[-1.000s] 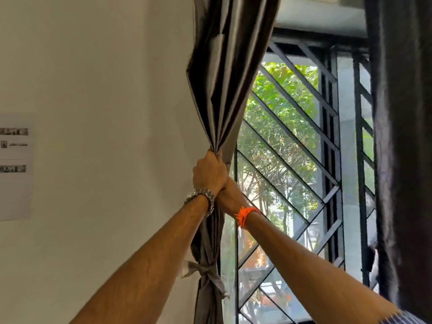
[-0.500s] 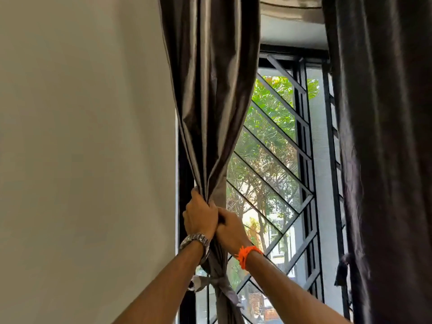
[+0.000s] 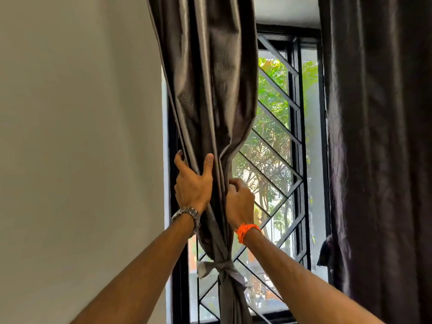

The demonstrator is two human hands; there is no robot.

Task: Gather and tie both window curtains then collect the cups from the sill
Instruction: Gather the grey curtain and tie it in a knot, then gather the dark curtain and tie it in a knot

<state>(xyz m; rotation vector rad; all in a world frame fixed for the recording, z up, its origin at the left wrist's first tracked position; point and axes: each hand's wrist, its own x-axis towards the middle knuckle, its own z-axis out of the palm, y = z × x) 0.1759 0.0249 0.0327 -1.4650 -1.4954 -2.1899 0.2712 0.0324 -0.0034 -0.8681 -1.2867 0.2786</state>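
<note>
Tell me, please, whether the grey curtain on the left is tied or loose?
Tied: a knotted fabric band cinches the grey satin left curtain below both hands.

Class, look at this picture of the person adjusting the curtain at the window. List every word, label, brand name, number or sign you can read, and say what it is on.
None: no readable text appears anywhere in this view.
The wristwatch on the left wrist shows only its metal band; no dial or brand is visible.
The wall, left curtain, right curtain and window grille carry no lettering.
</note>
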